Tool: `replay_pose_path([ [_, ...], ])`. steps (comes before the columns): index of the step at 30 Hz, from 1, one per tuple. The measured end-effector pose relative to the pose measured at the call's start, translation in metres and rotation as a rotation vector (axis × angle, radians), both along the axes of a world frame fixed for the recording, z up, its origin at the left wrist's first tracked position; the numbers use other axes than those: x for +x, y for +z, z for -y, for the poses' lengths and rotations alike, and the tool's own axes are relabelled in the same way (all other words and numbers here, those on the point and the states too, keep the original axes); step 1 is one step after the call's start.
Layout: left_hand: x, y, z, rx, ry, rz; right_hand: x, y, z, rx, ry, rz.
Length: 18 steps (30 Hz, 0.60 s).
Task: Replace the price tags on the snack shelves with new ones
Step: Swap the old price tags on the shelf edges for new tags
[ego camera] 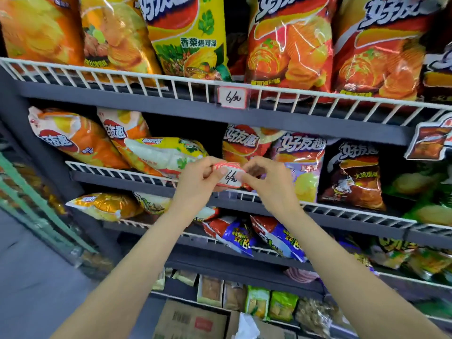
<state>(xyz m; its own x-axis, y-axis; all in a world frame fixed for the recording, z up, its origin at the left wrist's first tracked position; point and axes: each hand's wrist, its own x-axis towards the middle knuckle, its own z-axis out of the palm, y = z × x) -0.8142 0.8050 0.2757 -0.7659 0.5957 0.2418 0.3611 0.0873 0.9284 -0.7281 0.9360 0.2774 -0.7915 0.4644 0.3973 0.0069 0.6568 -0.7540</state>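
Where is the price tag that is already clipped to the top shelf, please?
In the head view, the price tag hangs on the top shelf's white wire rail, centre, below the yellow chip bag.

glossy foil, coated wire, matt paper.
shiny, crinkled plastic-foil on the chip bags (288,52), catching light in streaks; smooth white-coated metal wire along the shelf rail (122,77); dull, matt grey painted metal on the shelf edge (269,118); thin matt paper, white with a red border and handwritten ink, on the price tag (231,177) and on the hung tag (233,97); rough brown cardboard on the box (190,321).
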Motion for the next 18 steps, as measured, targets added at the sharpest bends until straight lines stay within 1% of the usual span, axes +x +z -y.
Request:
replay_pose_path([
  [4,0.014,-0.033,0.003,0.018,-0.068,0.276,0.001,-0.037,-0.011,-0.03,0.061,0.058],
  [5,0.015,-0.042,0.004,0.03,-0.064,0.329,0.0,-0.047,-0.014,-0.029,0.071,0.07],
  [7,0.016,-0.059,0.006,0.042,-0.011,0.379,-0.002,-0.063,-0.016,-0.009,0.098,0.096],
  [9,0.013,-0.074,0.005,0.043,0.079,0.384,-0.004,-0.075,-0.018,0.015,0.112,0.092],
  [12,0.008,-0.089,-0.001,-0.025,0.178,0.353,-0.008,-0.084,-0.022,0.035,0.049,0.071],
  [14,0.005,-0.095,-0.006,-0.064,0.189,0.355,-0.011,-0.086,-0.026,0.066,-0.005,0.049],
  [18,0.001,-0.096,-0.018,-0.096,0.172,0.358,-0.02,-0.086,-0.03,0.189,-0.074,0.021],
])
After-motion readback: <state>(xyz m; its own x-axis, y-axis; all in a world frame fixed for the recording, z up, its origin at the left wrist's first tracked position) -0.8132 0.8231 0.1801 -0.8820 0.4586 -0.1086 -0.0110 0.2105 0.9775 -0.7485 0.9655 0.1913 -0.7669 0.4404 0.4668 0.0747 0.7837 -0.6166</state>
